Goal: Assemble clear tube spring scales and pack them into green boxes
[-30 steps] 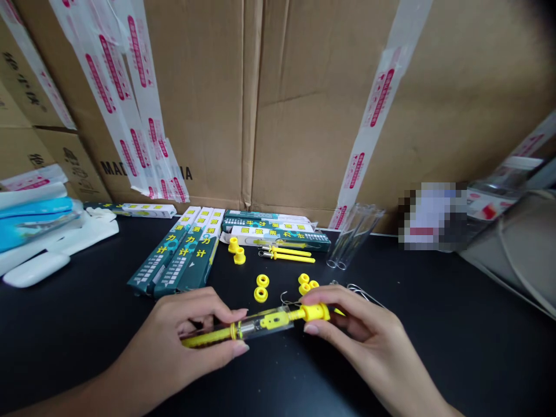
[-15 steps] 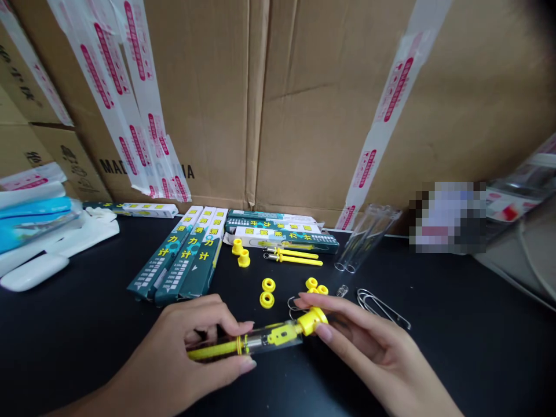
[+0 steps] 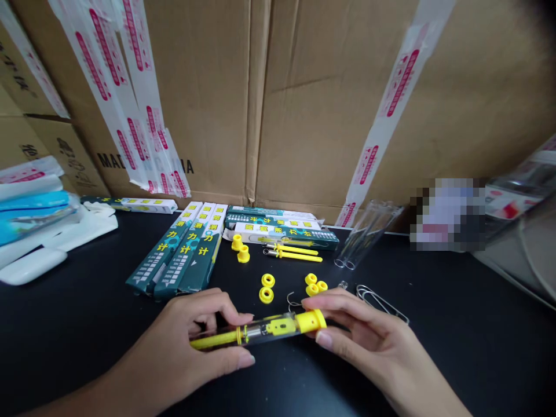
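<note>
I hold a small spring scale (image 3: pixel 260 331) level over the black table (image 3: pixel 456 324): a clear tube with a yellow rod inside and a yellow cap on its right end. My left hand (image 3: pixel 195 341) is closed round the tube's left part, thumb beneath. My right hand (image 3: pixel 369 341) pinches the yellow cap (image 3: pixel 311 321) with its fingertips. Just behind lie loose yellow rings (image 3: pixel 267 288), further yellow rings (image 3: pixel 315 284), a small metal hook (image 3: pixel 293 301) and a small spring (image 3: pixel 343 285).
Several green and white boxes (image 3: pixel 182 252) lie at the back with two yellow rods (image 3: pixel 295 253), yellow caps (image 3: pixel 240 248), two clear tubes (image 3: pixel 367 234) and wire clips (image 3: pixel 382 301). Taped cardboard cartons (image 3: pixel 304 98) wall the rear. White and blue packages (image 3: pixel 35 231) sit left.
The scale has levelled out and the cap end sits a little lower. Both hands keep their hold; the view has shifted slightly.
</note>
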